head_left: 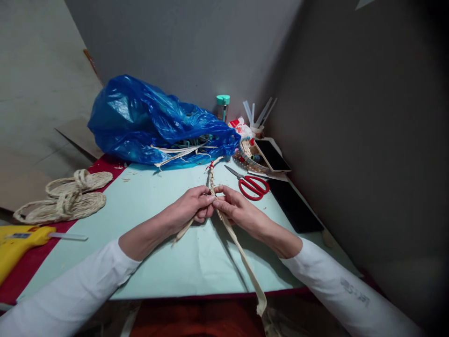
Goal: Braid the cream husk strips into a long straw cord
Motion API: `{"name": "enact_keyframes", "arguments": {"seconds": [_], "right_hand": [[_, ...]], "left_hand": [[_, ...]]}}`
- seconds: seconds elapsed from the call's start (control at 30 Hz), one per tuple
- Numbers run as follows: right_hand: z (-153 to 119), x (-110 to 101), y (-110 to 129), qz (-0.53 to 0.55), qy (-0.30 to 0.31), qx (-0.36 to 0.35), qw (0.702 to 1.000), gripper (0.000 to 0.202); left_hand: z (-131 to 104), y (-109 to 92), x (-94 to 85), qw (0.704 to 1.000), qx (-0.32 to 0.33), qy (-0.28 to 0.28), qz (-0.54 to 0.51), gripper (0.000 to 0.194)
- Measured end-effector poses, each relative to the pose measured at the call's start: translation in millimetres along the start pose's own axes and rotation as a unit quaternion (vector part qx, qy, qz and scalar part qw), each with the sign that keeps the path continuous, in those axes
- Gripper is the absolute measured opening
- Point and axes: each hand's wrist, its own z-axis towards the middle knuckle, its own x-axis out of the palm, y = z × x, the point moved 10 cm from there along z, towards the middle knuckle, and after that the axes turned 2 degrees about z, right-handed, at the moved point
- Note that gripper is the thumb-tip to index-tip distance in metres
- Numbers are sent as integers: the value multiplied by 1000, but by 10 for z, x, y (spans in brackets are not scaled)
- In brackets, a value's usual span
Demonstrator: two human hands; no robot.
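A pale braid of dried plant strips (212,177), tied with red thread at its far end, runs toward me at the middle of the table. My left hand (194,203) pinches its near end from the left, fingers curled. From the right, my right hand (233,204) grips the same spot with thumb and forefinger, the fingertips of both hands nearly touching. One long loose strip (242,252) hangs from under my right hand past the table's front edge. A shorter strip (184,231) sticks out below my left hand.
Red-handled scissors (253,186) lie just beyond my right hand. At the back is a blue plastic bag (140,124) with strips at its mouth. Woven sandals (70,199) and a yellow glue gun (24,243) sit left; a phone (272,155) and black slab (296,206) right.
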Motion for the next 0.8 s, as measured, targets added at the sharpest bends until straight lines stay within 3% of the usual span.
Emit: {"name": "enact_keyframes", "arguments": {"seconds": [0.07,0.2,0.37,0.47,0.53,0.67,0.8], "right_hand": [[1,-13,29,-53,13,-9,998,23],[-43,-1,115,-209,48,-29,976,24],[-127,-49,208,-365,-5,-44,930,11],[-134,-124,197,-437,-38,-25,898,21],[-111,-165,155,-426,-29,-8,904,28],[-77,-170,75,-304,46,15,951,31],[-77,-308,262,-362,-4,-56,930,26]], "left_hand": [[9,22,16,1000,-6,12,16,14],[22,38,-47,999,-1,-18,49,14],[-22,53,-111,994,-7,-81,69,13],[-36,58,-135,991,-8,-107,85,15],[-30,63,-139,990,-6,-111,89,15],[-20,96,-146,992,-18,-104,68,15],[-33,130,-148,995,-38,-85,25,17]]}}
